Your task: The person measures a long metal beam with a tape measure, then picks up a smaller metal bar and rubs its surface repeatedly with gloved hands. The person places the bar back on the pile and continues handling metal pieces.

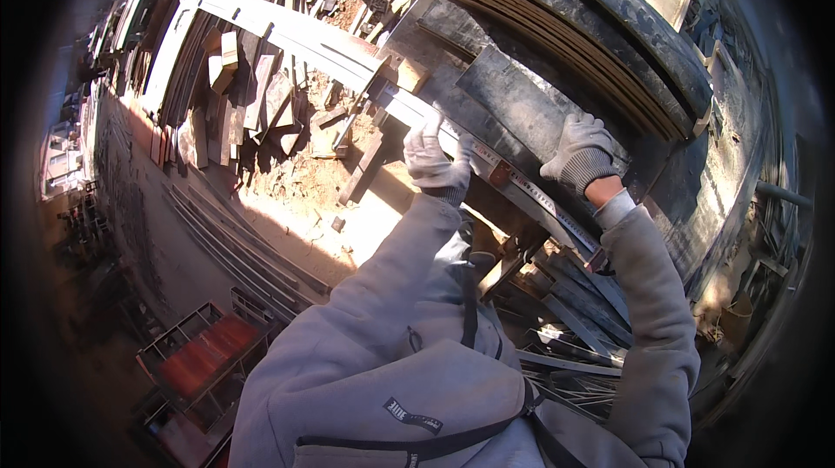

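Observation:
Both my hands wear pale knitted gloves with grey cuffs. My left hand (435, 159) is at the near side of a long pale straight rail (404, 103), fingers stretched away from me and thumb apart. Whether it presses on the rail cannot be made out. Farther right, my right hand (581, 153) lies on the near right end of a flat grey board (513, 90), fingers bent over its top and thumb toward its near edge. A measuring strip with printed marks (539, 194) runs along the bench edge between my forearms.
Beyond the grey board stands a stack of dark-faced panels (574, 29). Wood offcuts (278, 98) lie in a heap at the far left. Scrap strips (583, 311) lie below the bench. A red-topped metal cart (209, 351) stands at the lower left.

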A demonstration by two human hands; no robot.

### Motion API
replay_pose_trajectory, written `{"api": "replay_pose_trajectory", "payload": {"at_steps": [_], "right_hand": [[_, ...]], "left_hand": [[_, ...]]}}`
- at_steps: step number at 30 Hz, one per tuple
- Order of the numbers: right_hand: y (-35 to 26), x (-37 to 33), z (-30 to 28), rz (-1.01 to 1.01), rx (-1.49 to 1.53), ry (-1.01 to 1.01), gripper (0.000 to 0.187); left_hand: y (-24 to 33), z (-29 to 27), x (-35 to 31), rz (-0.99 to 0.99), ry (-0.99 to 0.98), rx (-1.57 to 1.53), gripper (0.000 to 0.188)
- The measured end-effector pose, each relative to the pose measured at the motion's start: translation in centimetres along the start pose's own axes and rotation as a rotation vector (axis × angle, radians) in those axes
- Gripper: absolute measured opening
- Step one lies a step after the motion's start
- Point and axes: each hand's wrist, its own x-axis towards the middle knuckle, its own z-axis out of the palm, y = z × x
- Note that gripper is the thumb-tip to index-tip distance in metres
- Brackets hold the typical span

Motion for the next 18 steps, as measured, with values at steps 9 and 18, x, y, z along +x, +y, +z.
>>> {"api": "replay_pose_trajectory", "payload": {"at_steps": [9, 18], "right_hand": [[-5.3, 4.8, 1.9, -0.091, -0.102, -0.095, 0.106], [-6.3, 5.1, 3.3, -0.183, -0.11, -0.063, 0.101]], "left_hand": [[-10.6, 1.7, 11.2, -0.006, -0.326, 0.155, 0.057], [-10.7, 1.5, 12.3, 0.063, -0.597, 0.301, 0.057]]}}
